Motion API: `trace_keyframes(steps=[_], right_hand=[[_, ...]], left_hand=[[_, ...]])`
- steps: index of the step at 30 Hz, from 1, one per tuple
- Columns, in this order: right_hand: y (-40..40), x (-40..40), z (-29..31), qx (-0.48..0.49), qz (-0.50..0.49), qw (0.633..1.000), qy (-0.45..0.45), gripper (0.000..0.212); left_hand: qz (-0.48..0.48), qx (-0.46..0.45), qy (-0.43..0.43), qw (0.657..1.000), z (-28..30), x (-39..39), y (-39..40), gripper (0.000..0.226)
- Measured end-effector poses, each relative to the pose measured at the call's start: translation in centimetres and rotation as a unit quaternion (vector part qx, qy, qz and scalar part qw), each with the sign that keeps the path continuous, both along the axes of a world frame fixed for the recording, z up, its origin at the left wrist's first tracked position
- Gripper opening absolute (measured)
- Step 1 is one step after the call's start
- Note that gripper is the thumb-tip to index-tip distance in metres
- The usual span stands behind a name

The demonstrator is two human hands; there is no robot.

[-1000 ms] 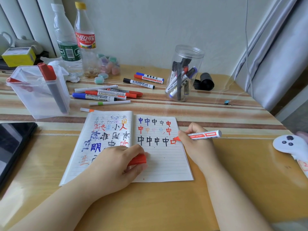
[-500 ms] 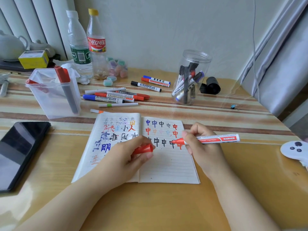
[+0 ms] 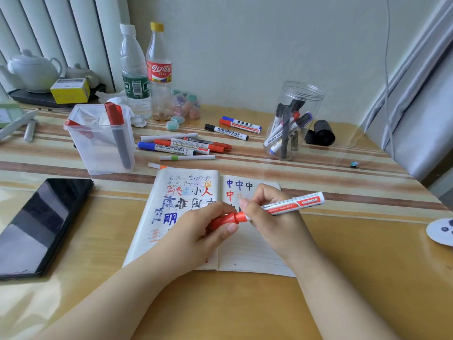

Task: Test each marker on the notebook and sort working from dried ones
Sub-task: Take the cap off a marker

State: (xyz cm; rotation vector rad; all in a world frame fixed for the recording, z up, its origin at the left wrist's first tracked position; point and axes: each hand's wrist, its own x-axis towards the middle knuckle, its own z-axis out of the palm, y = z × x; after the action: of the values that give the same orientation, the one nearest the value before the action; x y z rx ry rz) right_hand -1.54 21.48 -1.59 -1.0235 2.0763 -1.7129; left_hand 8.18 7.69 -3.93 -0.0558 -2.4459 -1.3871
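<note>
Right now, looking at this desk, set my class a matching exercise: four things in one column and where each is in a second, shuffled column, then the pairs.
Things
1. red marker
2. red cap
3. phone
4. clear round jar

Places
A. flat on the table, left of the notebook
B. gripped in the right hand
C. standing behind the notebook to the right, markers inside
D. pinched in the left hand

Pairs: 1-B, 2-D, 3-A, 4-C

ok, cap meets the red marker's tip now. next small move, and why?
Probably press the red cap fully onto the red marker, then put it with the working ones. The left hand holds the cap at the tip, the right hand grips the barrel above the notebook, so testing looks finished.
</note>
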Motion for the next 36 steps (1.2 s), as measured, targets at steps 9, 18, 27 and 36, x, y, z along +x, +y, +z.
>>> trace_keyframes(steps=[9, 18, 27, 36], right_hand=[[-2.2, 1.2, -1.1, 0.004, 0.025, 0.997, -0.071, 0.058], [-2.6, 1.4, -1.8, 0.013, 0.039, 0.993, -0.106, 0.061], [-1.6, 1.5, -0.8, -0.012, 0.018, 0.99, -0.142, 0.028], [0.5, -4.6, 5.4, 0.055, -0.14, 0.989, 0.017, 0.021]], left_hand=[[0.003, -0.108, 0.062, 0.992, 0.3, 0.5, 0.0, 0.025], [-0.002, -0.13, 0.085, 0.988, 0.2, 0.2, 0.1, 0.004], [0.107, 0.03, 0.045, 0.993, 0.5, -1.0, 0.3, 0.03], [0.133, -0.003, 0.049, 0.99, 0.2, -0.5, -0.3, 0.021]])
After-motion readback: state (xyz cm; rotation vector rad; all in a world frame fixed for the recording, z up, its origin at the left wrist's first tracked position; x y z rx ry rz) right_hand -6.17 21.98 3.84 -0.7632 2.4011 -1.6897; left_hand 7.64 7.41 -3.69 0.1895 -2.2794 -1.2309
